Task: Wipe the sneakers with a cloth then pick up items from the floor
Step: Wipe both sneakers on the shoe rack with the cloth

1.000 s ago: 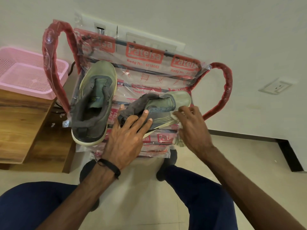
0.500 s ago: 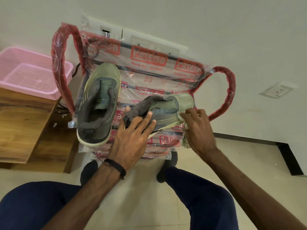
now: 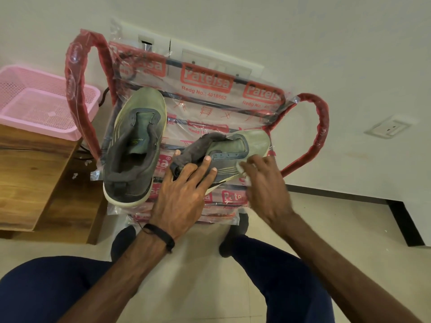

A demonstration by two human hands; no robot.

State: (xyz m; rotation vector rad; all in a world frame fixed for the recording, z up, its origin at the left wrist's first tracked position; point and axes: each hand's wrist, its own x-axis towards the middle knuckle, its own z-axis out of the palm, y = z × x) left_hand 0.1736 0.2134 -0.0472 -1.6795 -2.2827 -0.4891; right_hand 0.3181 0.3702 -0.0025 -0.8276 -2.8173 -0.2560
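At the far left of the frame a pink plastic basket (image 3: 35, 101) stands on a wooden table (image 3: 30, 173). Just to the right of it, in the upper middle, is a chair (image 3: 210, 89) with red armrests, wrapped in clear plastic printed with the word "Patelsa"; it stands against the white wall (image 3: 303, 31). On the left part of its seat lies the first sneaker (image 3: 136, 145), olive green and grey, with its toe pointing to the top of the frame and its opening facing up. To the right of it, in the centre, the left hand (image 3: 184, 194) grasps the second sneaker (image 3: 233, 152) at the heel, with the fingers (image 3: 206, 160) spread over the side and collar; a black band is on this wrist. This sneaker lies tilted on its side, toe toward the right. Further right, the right hand (image 3: 265, 183) presses a white cloth (image 3: 242, 170) against the side of the second sneaker, pinching the cloth under its curled fingers. At the right of the frame a wall socket (image 3: 388, 129) is seen. At the bottom, the person's knees in dark blue trousers (image 3: 46, 287) are over the light floor (image 3: 198, 276).
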